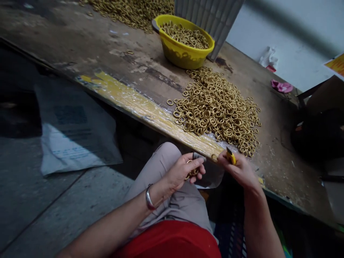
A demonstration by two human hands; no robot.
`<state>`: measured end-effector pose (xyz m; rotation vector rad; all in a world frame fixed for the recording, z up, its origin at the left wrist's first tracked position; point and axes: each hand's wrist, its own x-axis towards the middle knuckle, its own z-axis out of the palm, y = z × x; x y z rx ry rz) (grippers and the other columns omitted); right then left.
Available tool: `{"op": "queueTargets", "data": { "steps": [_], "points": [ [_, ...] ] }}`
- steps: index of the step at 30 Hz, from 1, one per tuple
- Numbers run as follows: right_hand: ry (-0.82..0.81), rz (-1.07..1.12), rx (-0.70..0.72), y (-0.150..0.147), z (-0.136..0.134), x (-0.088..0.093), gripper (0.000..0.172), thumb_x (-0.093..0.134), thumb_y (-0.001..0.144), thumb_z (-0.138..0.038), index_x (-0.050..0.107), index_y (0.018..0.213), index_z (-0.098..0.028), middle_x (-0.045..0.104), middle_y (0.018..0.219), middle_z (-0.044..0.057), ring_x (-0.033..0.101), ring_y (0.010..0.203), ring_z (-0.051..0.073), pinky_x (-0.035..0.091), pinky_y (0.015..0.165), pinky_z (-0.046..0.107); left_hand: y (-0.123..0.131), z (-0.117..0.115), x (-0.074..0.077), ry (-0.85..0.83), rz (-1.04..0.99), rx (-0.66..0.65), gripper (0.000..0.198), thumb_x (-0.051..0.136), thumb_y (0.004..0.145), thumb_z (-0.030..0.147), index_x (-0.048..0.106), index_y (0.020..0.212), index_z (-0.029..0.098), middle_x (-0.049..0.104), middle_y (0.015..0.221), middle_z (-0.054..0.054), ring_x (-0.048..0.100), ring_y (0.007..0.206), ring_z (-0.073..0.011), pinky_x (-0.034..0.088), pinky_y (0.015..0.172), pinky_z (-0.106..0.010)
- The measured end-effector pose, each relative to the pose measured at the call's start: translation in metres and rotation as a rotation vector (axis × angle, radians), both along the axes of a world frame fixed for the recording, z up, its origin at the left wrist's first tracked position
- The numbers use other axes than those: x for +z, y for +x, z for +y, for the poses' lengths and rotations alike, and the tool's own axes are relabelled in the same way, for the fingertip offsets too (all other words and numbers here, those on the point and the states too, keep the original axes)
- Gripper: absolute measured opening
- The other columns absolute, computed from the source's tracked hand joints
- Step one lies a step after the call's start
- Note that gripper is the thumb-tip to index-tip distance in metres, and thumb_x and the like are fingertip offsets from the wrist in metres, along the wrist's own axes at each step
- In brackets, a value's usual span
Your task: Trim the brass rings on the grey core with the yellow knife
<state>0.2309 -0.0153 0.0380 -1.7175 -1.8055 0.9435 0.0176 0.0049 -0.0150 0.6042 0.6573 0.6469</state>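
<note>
My left hand [189, 170] is closed around several gold-coloured rings [192, 172], held above my lap. Grey wrapping covers one of its fingers. My right hand [239, 168], at the table's front edge, grips a yellow utility knife [231, 157] whose dark tip points up and away. By the right fingertips is a single ring [214, 157]; whether they pinch it or only touch it I cannot tell. Just beyond both hands, a heap of the same gold-coloured rings [215, 104] is spread over the tabletop.
Behind the heap stands a yellow basin [185, 57] filled with rings, beside a grey ridged panel [206, 14]. Another ring pile [134, 12] lies at the back. Clear film and yellow tape cover the table edge [129, 98]. A white sack [77, 139] is on the floor at left.
</note>
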Motion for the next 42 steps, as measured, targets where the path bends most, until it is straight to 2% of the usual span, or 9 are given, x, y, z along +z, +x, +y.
{"op": "queueTargets", "data": {
  "steps": [5,11,16,20,23,30,35,39,42],
  "points": [
    [-0.085,0.162,0.226,-0.026,-0.006,0.013,0.029,0.053,0.094,-0.039,0.054,0.072,-0.019,0.049,0.068,-0.003,0.044,0.063,0.011,0.036,0.062,0.024,-0.002,-0.003,0.004,-0.012,0.014,-0.101,0.037,0.077,0.072,0.046,0.059,0.080,0.014,0.062,0.060,0.001,0.053,0.045,-0.0065,0.032,0.034,-0.013],
    [0.007,0.187,0.163,-0.036,-0.018,0.010,0.027,0.050,0.096,-0.036,0.057,0.076,-0.019,0.056,0.073,-0.001,0.051,0.068,0.013,0.040,0.066,0.025,-0.014,-0.010,0.015,-0.084,-0.065,-0.161,0.039,0.083,0.067,0.040,0.062,0.085,0.012,0.068,0.072,-0.004,0.059,0.053,-0.0079,0.039,0.041,-0.014],
    [0.245,-0.121,0.019,-0.046,-0.043,0.001,0.013,0.049,0.089,-0.015,0.061,0.086,-0.019,0.060,0.080,0.002,0.056,0.072,0.015,0.040,0.067,0.025,-0.014,-0.019,0.024,-0.005,-0.059,0.000,0.037,0.082,0.066,0.039,0.064,0.083,0.011,0.069,0.080,-0.007,0.058,0.059,-0.0093,0.041,0.043,-0.016],
    [0.343,-0.404,0.005,-0.049,-0.054,-0.007,0.029,0.045,0.073,-0.001,0.061,0.090,-0.018,0.061,0.083,0.004,0.057,0.073,0.016,0.040,0.066,0.025,-0.012,-0.025,0.027,0.079,-0.041,0.035,0.034,0.079,0.069,0.039,0.061,0.081,0.013,0.064,0.071,-0.002,0.055,0.057,-0.0102,0.041,0.042,-0.017],
    [0.343,-0.522,-0.008,-0.051,-0.055,-0.008,0.031,0.045,0.071,0.001,0.061,0.091,-0.018,0.061,0.082,0.004,0.057,0.072,0.017,0.039,0.065,0.025,-0.010,-0.028,0.025,0.183,-0.013,0.025,0.029,0.073,0.075,0.039,0.059,0.082,0.014,0.060,0.064,0.000,0.050,0.052,-0.0093,0.040,0.043,-0.019],
    [0.291,-0.742,-0.029,-0.056,-0.045,-0.011,0.018,0.048,0.084,-0.008,0.062,0.091,-0.018,0.062,0.084,0.005,0.056,0.065,0.015,0.034,0.059,0.026,-0.016,-0.026,0.017,0.421,0.107,0.026,0.020,0.065,0.083,0.033,0.058,0.080,0.014,0.056,0.065,0.001,0.044,0.051,-0.0066,0.036,0.049,-0.020],
    [0.127,-0.923,-0.272,-0.019,-0.020,-0.022,0.022,0.048,0.077,-0.001,0.062,0.084,-0.016,0.063,0.083,0.008,0.053,0.064,0.016,0.028,0.057,0.028,-0.023,-0.026,0.025,0.569,0.180,-0.144,0.014,0.064,0.082,0.026,0.059,0.077,0.014,0.055,0.068,0.002,0.045,0.058,-0.0082,0.037,0.055,-0.021],
    [0.352,-0.768,-0.355,0.017,0.003,-0.030,0.015,0.050,0.083,-0.012,0.062,0.088,-0.018,0.063,0.085,0.007,0.055,0.074,0.019,0.035,0.065,0.029,-0.006,-0.020,-0.001,0.845,0.518,-0.247,0.012,0.059,0.082,0.021,0.057,0.072,0.016,0.057,0.068,0.000,0.051,0.065,-0.0132,0.039,0.060,-0.024],
    [0.474,-0.674,-0.341,0.024,0.020,-0.030,0.014,0.050,0.088,-0.021,0.063,0.091,-0.019,0.062,0.086,0.006,0.055,0.077,0.020,0.037,0.068,0.029,0.012,-0.013,-0.032,1.108,0.865,-0.327,0.007,0.053,0.086,0.019,0.059,0.089,0.015,0.064,0.084,-0.006,0.059,0.076,-0.0199,0.044,0.070,-0.030]
  ]
}}
